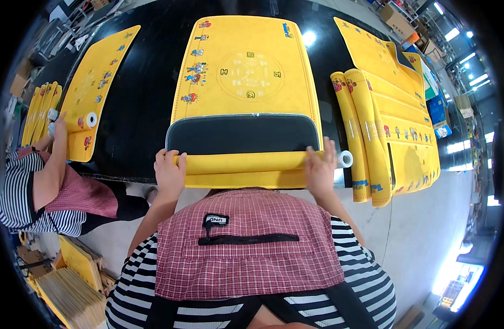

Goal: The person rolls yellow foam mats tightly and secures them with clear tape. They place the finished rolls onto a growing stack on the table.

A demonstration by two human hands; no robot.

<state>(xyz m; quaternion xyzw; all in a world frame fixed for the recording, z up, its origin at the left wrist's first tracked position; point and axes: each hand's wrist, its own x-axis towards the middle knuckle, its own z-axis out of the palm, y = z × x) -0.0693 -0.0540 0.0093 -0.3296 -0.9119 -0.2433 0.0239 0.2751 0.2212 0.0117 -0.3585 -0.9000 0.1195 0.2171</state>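
Note:
In front of me a yellow printed mat [252, 49] lies on the black table. Part of a dark underside [241, 134] with rounded corners shows across it. Nearer to me, a yellow mat roll [244, 163] runs from side to side along the table's front. My left hand [171, 172] has its fingers bent over the roll's left end. Stretched fingers of my right hand [321, 167] rest against the right end, slightly blurred. A white tube end [345, 159] sticks out just beyond that hand.
Rolled yellow mats [367, 137] lie to the right beside flat ones [411, 148]. At left, a co-worker's hand [60, 123] is at another yellow mat [98, 77] with a white roll [91, 119]. Stacked yellow sheets [71, 285] stand below at the left.

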